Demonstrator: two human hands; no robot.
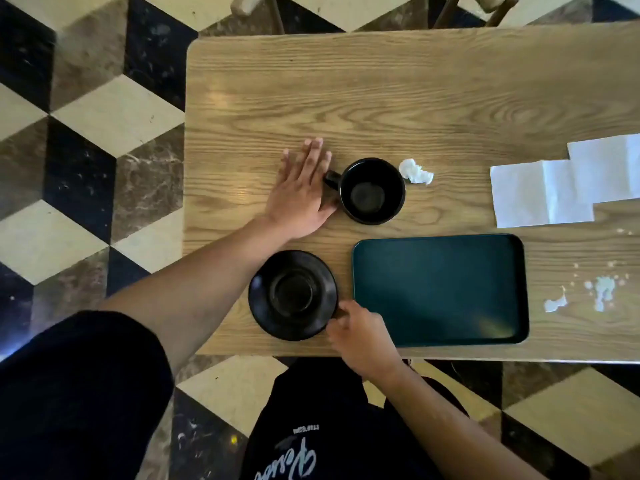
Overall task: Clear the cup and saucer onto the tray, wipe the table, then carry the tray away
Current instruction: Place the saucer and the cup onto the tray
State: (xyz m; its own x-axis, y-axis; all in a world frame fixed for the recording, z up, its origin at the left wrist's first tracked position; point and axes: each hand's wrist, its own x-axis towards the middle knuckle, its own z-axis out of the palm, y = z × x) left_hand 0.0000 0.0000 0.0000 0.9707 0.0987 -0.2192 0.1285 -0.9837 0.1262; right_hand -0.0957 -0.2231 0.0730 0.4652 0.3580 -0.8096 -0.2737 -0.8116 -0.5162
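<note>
Black: one cup by flat left hand; right hand pinching one saucer.

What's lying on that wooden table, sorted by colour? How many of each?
Black: 2, a black ceramic cup and a round black saucer
Dark green: 1, a rectangular dark green tray
White: 3, two flat white paper napkins and a crumpled white tissue
Total: 6, not counting the whitish spill and crumbs.

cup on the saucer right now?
No, the cup stands on the bare table, apart from the saucer nearer the person.
</note>
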